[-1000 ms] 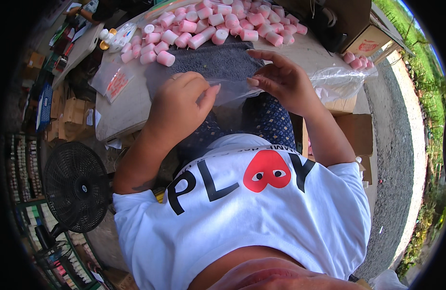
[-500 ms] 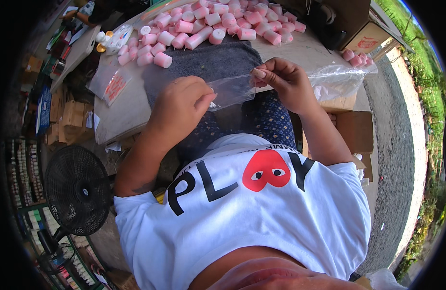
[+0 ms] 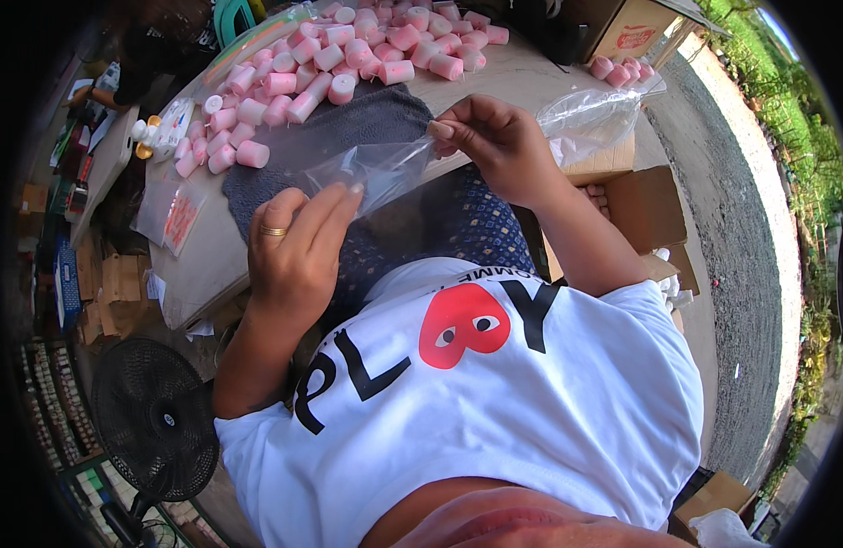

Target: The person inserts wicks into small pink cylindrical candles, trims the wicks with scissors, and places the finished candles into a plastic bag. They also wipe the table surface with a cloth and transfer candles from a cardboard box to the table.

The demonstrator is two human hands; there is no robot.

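A clear plastic bag (image 3: 394, 172) stretches between my hands above my lap, at the table's near edge. My right hand (image 3: 495, 146) pinches its upper right corner between thumb and fingertips. My left hand (image 3: 298, 247), with a gold ring, has its fingers extended over the bag's lower left end; the thumb is hidden behind them, and the bag appears held there. Beyond the bag, a dark grey towel (image 3: 284, 164) lies on the table. Pink-and-white short cylindrical candles (image 3: 358, 55) are heaped at its far side, some resting on the towel.
A flat clear packet with red print (image 3: 178, 219) lies at the table's left edge. Crumpled clear plastic (image 3: 590, 123) and several pink candles (image 3: 621, 71) are at the right. An open cardboard box (image 3: 650, 208) stands beside my right arm. A black fan (image 3: 157, 420) is at lower left.
My left hand has turned so its back and ring show, its fingers straighter and farther down the bag. The bag looks wider and more spread. The whole view has swung slightly right.
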